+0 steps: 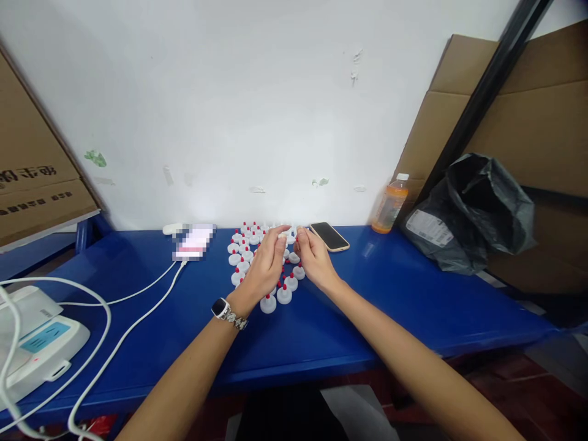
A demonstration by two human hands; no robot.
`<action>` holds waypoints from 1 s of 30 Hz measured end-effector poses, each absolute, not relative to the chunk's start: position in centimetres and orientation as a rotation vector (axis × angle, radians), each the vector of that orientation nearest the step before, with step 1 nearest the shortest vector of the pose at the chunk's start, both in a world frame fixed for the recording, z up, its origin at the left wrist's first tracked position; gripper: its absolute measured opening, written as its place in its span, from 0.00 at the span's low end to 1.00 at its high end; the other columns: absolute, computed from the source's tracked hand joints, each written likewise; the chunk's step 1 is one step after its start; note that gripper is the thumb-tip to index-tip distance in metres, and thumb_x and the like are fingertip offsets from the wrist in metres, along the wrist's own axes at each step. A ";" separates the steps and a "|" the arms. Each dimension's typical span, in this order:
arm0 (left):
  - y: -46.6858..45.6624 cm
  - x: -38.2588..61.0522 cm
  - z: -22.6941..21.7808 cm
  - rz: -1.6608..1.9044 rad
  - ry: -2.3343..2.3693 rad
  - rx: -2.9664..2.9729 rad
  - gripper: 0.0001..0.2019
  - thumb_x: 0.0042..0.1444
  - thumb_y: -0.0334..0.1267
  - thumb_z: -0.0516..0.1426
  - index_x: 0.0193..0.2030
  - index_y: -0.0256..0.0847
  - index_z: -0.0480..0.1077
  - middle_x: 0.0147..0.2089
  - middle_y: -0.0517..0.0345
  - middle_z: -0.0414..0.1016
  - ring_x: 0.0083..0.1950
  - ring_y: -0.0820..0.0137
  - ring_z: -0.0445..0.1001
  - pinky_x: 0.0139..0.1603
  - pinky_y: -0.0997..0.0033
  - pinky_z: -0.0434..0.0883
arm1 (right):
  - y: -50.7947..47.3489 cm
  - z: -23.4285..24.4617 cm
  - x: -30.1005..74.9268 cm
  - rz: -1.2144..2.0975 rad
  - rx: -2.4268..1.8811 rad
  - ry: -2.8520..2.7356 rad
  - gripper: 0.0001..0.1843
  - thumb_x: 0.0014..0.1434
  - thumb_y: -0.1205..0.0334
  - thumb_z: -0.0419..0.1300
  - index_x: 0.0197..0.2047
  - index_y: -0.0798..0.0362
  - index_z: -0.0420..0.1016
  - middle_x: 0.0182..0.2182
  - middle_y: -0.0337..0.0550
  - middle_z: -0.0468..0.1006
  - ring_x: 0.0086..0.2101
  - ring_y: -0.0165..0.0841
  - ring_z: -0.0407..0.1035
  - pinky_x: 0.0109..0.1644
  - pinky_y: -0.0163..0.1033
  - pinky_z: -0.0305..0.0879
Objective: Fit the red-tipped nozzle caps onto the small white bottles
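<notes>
Many white plastic nozzle caps with red tips (284, 294) stand upright in a cluster on the blue table (404, 294), around and under my hands. My left hand (267, 260), wearing a watch and bracelet at the wrist, is closed with thumb and index finger around a white nozzle cap (288, 238). Close beside it on the right, my right hand (316, 260) has its fingers pinched together. What sits between those fingertips is too small to make out. The hands partly hide the caps in the middle of the cluster.
A dark-screened phone (329, 236) lies right of the caps, with an orange drink bottle (389, 204) and a black plastic bag (463, 220) farther right. At left are a blurred-out device (195, 241) on a cable, a white machine (43, 343) and looping white cables (133, 324).
</notes>
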State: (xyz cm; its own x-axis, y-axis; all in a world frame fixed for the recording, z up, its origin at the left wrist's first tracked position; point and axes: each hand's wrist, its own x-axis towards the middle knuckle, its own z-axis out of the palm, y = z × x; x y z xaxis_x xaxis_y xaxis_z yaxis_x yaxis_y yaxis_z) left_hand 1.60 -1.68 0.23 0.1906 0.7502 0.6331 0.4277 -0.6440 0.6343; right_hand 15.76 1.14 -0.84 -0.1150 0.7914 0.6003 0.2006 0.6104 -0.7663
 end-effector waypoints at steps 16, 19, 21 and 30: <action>-2.2 3.0 0.4 1.562 1.065 2.084 0.20 0.73 0.46 0.38 0.62 0.41 0.60 0.62 0.47 0.69 0.62 0.68 0.69 0.65 0.63 0.64 | -0.4 0.2 13.8 0.619 -0.847 -1.455 0.28 0.67 0.37 0.45 0.26 0.50 0.60 0.21 0.36 0.59 0.25 0.30 0.54 0.29 0.37 0.54; -2.4 3.1 0.3 1.562 1.074 2.049 0.21 0.73 0.47 0.38 0.63 0.41 0.58 0.63 0.47 0.67 0.64 0.69 0.67 0.67 0.64 0.63 | -0.4 0.3 13.6 0.635 -0.815 -1.465 0.26 0.68 0.39 0.46 0.29 0.50 0.62 0.23 0.37 0.62 0.26 0.30 0.55 0.30 0.37 0.54; -2.3 2.8 0.4 1.510 1.077 2.054 0.22 0.73 0.47 0.37 0.65 0.42 0.57 0.65 0.48 0.66 0.66 0.68 0.65 0.68 0.64 0.62 | -0.4 0.5 13.9 0.639 -0.810 -1.515 0.26 0.69 0.40 0.46 0.28 0.51 0.62 0.23 0.36 0.62 0.25 0.30 0.55 0.30 0.37 0.54; 1.5 -1.7 0.0 1.178 1.474 2.499 0.16 0.67 0.48 0.50 0.47 0.42 0.74 0.46 0.50 0.72 0.52 0.57 0.69 0.57 0.52 0.67 | 1.5 0.9 18.3 0.394 -0.998 -1.950 0.15 0.63 0.54 0.58 0.28 0.52 0.68 0.26 0.37 0.72 0.30 0.30 0.65 0.36 0.36 0.59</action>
State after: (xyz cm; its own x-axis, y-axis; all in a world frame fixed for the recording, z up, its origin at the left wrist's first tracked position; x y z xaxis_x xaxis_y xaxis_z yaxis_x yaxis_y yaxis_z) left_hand -1.74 1.45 0.03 0.2735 0.7552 0.5957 0.7473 -0.5567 0.3627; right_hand 18.32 1.46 0.89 -0.2856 0.7727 0.5669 0.4921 0.6258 -0.6051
